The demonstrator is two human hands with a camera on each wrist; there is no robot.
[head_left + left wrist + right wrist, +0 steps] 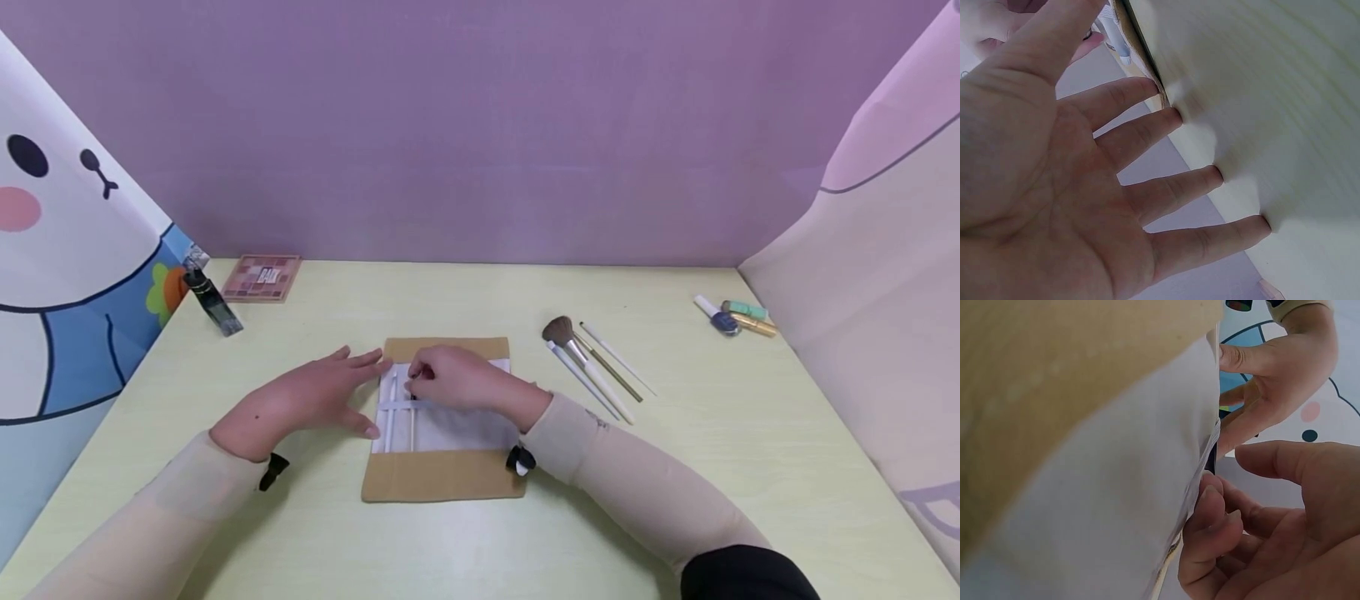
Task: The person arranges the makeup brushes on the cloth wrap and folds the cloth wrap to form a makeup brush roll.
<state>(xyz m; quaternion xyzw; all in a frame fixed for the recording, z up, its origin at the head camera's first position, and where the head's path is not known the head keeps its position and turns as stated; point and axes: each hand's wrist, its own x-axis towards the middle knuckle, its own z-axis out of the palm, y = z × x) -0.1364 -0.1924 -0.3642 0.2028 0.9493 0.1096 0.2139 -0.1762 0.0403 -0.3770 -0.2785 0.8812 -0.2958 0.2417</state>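
Tan-and-white cloth case [442,477] lies flat on the pale, wood-grained counter [337,550]. Left hand [307,398] is at its edge, fingers spread straight. Right hand [461,379] curls its fingers over a skinny brush [412,431] tucked under the pale strap [384,406]; can't tell if they're actually pinching it.

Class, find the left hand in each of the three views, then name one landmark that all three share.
Head: left hand left of centre, at the left edge of the case.
Left wrist: left hand, large, filling the left and centre.
Right wrist: left hand at upper right, above the right hand.
Shared landmark: the case, respectively low centre; a thin edge at top; large at left.
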